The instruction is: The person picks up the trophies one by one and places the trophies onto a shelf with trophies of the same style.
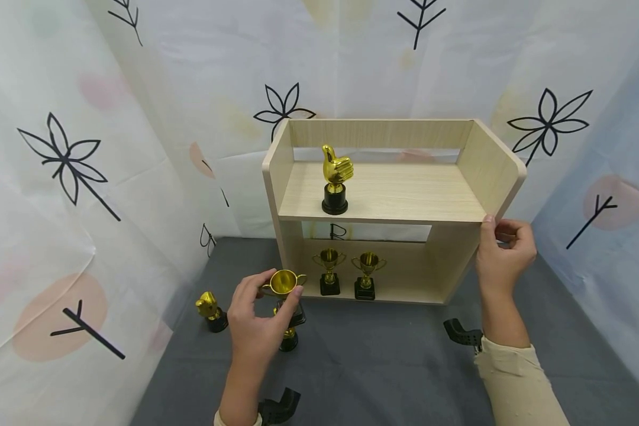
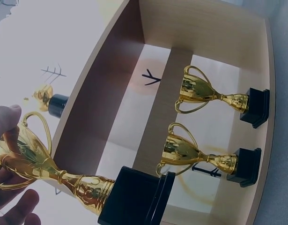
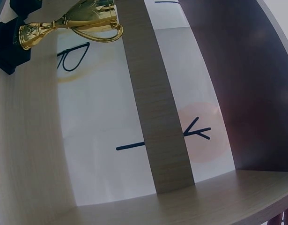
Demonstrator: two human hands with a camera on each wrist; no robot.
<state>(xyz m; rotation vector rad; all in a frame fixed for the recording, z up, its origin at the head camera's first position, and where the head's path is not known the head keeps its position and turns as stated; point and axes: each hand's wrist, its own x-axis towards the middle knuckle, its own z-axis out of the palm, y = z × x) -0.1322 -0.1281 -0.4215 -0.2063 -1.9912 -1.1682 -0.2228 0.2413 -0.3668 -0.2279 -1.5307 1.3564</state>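
A gold trophy cup [image 2: 29,154] with two handles and a black base is pinched in my left hand [image 1: 261,322], in front of the shelf's lower left corner. On the lower level of the wooden shelf [image 1: 383,192] stand two similar trophy cups, the left one [image 1: 329,269] and the right one [image 1: 368,272]. A gold thumbs-up trophy [image 1: 336,171] stands upright on the upper level, toward the left. My right hand [image 1: 506,254] grips the front edge of the shelf's right side panel, thumb on the front and fingers curled behind.
Another gold trophy with a black base [image 1: 210,310] is on the grey tabletop [image 1: 383,367], left of my left hand. One more black-based trophy [image 1: 289,340] stands partly hidden behind the held cup. A white patterned cloth [image 1: 138,148] hangs behind and around the table.
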